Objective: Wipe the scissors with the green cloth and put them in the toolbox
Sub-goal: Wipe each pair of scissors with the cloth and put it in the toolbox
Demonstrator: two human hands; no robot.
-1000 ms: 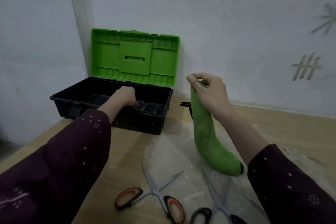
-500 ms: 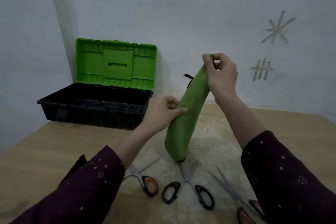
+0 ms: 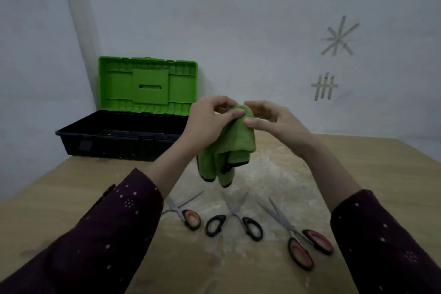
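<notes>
I hold the green cloth [image 3: 235, 143] up in the air above the table, bunched and hanging down. My left hand [image 3: 210, 119] pinches its top between thumb and fingers. My right hand [image 3: 269, 119] touches the cloth's right side with thumb and curled fingers. Three pairs of scissors lie on the table below: orange-handled scissors [image 3: 185, 212] partly under my left sleeve, black-handled scissors [image 3: 235, 218] in the middle, and red-handled scissors [image 3: 300, 238] on the right. The toolbox [image 3: 119, 137] stands open at the back left, its green lid [image 3: 148, 85] upright against the wall.
The wooden table [image 3: 358, 162] has a pale dusty patch under the scissors. White walls meet in a corner behind the toolbox. Tape marks [image 3: 338, 38] are stuck on the right wall.
My left hand left the toolbox and came to the cloth. The cloth, earlier stretched long from my right hand, is now bunched between both hands. The view shifted right, showing the third pair of scissors.
</notes>
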